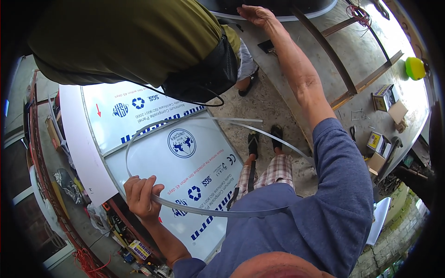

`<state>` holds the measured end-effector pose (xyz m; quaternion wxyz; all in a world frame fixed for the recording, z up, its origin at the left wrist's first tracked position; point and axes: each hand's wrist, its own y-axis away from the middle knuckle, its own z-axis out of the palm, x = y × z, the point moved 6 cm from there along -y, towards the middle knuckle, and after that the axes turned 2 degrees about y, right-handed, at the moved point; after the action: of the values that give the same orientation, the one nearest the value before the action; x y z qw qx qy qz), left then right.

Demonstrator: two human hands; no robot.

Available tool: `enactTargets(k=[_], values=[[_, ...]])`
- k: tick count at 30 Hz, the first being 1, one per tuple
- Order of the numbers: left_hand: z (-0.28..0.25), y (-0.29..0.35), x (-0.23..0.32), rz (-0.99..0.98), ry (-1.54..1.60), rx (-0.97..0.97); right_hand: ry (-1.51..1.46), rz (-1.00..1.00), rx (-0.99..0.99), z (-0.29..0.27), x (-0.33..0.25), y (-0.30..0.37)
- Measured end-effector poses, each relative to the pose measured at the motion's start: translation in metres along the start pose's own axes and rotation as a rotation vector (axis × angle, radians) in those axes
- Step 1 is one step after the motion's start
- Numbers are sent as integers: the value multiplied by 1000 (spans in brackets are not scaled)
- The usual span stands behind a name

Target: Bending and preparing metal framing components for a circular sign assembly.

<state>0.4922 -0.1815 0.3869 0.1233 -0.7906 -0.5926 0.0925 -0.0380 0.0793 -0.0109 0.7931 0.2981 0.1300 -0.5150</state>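
My left hand (pixel 143 197) is closed around a long, thin, flexible grey-white strip (pixel 218 212). The strip bends in wide loops over the panel, and one length passes across my shirt front. Under it lies a white composite panel (pixel 139 160) with blue and red print. My right arm reaches far forward, and my right hand (pixel 257 15) is open with its fingers stretched out, holding nothing I can see. It is nearest to a dark, rounded piece with a pale rim (pixel 306 15) on the grey table (pixel 306 51).
A person in an olive shirt (pixel 134 37) with a black bag (pixel 204 74) leans in at upper left. Curved brown metal bars (pixel 329 51), small boxes (pixel 384 97) and a yellow-green object (pixel 415 68) are on the table. Red wire (pixel 90 262) and clutter lie at lower left.
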Motion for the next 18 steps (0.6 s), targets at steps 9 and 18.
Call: enactTargets(k=[9,18], values=[[7,-10,-1,21,3,6,-84,-152,-210,-5,0,-15],[14,-12,-6,-2,14,-2,212,-124,175,21,-1,15]])
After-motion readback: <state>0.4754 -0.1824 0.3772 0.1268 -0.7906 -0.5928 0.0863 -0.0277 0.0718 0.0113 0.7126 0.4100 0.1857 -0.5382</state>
